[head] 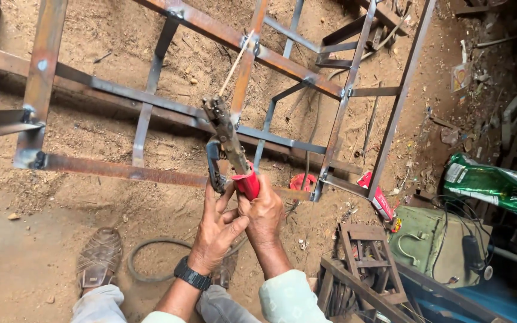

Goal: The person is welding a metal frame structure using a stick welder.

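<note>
1. Gripping the red handle of a welding electrode holder (228,143), both hands are working together in the head view: the right hand (264,215) is wrapping closed around the handle, and the left hand (218,230), wearing a black wristwatch (191,276), is closing against it from the left and bracing it.
2. The holder is reaching up and away from the grip, and a thin electrode rod (236,63) is sticking out of its far end, slanting toward a joint on the rusty steel frame (240,45) that is lying over the sandy ground.
3. Judging by this, the step in hand looks like lining the rod tip up with a frame joint; the next move would call for a steady two-handed aim and light contact at the seam.
4. Below the grip, a sandalled foot (98,257) and a loop of cable (151,260) are resting on the dirt.
5. Right of the grip, a small metal rack (369,263) and a green box-shaped machine (438,242) are sitting near a green bag (498,185).
</note>
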